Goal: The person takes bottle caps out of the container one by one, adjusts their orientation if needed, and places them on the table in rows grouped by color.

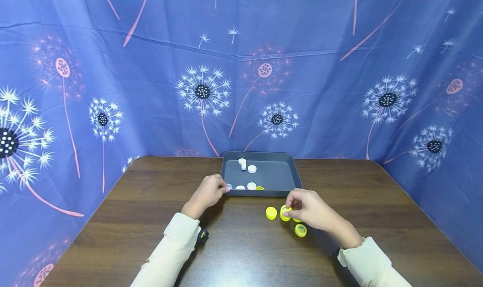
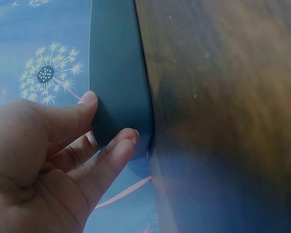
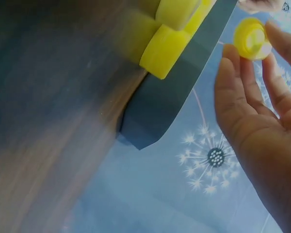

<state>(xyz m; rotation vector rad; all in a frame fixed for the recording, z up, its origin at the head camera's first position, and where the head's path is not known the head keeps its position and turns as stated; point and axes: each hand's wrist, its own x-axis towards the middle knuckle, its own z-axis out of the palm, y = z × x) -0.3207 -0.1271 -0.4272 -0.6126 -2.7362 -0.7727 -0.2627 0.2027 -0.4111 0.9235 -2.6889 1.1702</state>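
Note:
At the front left corner of the dark grey tray (image 1: 279, 174), my left hand (image 1: 206, 196) holds the wall. In the left wrist view, thumb and fingers pinch the tray's corner (image 2: 121, 73). My right hand (image 1: 312, 210) is over the table, just in front of the tray's right part. Between its thumb and fingertips it pinches a yellow bottle cap (image 3: 252, 39), hollow side showing in the right wrist view. Several more yellow caps lie below and around this hand, one to its left (image 1: 271, 213) and one nearer me (image 1: 300, 230) with a blue print on top.
Inside the tray are several white caps, including one in the middle (image 1: 252, 169) and one near the front wall (image 1: 251, 186). A yellow cap (image 1: 260, 188) is partly hidden behind that wall. A blue dandelion-print cloth (image 1: 241, 90) hangs behind the brown wooden table (image 1: 151, 220).

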